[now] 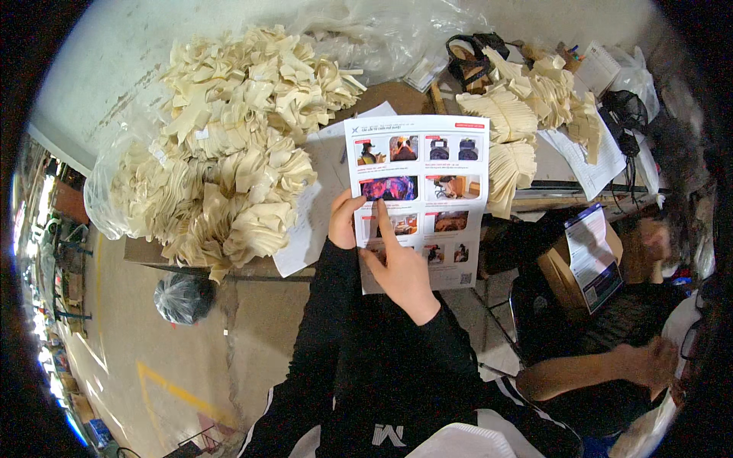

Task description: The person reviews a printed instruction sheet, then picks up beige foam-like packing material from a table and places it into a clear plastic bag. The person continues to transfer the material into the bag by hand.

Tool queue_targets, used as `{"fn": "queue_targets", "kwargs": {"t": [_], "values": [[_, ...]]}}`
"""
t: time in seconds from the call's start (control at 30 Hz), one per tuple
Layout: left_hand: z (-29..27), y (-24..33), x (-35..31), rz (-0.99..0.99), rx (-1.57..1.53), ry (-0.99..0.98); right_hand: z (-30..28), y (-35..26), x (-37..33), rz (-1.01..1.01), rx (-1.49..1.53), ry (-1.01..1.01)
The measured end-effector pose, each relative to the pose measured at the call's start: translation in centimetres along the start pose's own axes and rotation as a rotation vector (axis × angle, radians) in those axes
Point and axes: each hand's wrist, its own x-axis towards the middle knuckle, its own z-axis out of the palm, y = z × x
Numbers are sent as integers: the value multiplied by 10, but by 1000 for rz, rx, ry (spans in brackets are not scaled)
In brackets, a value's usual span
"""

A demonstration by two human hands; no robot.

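A white printed instruction sheet (458, 259) with rows of colour photos and red labels is held up over the table edge. My left hand (346, 221) grips its left margin, fingers closed on the paper. In front of the sheet is my right hand (405, 278), its index finger stretched up to a purple-blue photo and its thumb apart, holding nothing. Behind the sheet, handwritten papers (309, 217) lie on the table, partly covered.
Large heaps of cream-coloured strip bundles (229, 137) cover the table's left, and smaller bundles (504, 114) lie at right. Clear plastic bags (382, 30) are behind. At right sits another person (595, 374), beside a brown box (569, 263) with a leaflet. A wrapped bundle (183, 296) stands on the floor.
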Motion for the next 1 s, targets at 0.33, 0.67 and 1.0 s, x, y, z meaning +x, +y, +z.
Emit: {"fn": "queue_targets", "kwargs": {"t": [0.33, 0.67, 1.0], "values": [[5, 8, -2, 84, 145, 33, -17, -35, 2, 71, 247, -170], [18, 7, 4, 109, -128, 42, -73, 30, 17, -599, 2200, 124], [23, 6, 1, 62, -18, 47, -62, -1, -23, -465, 1661, 225]]}}
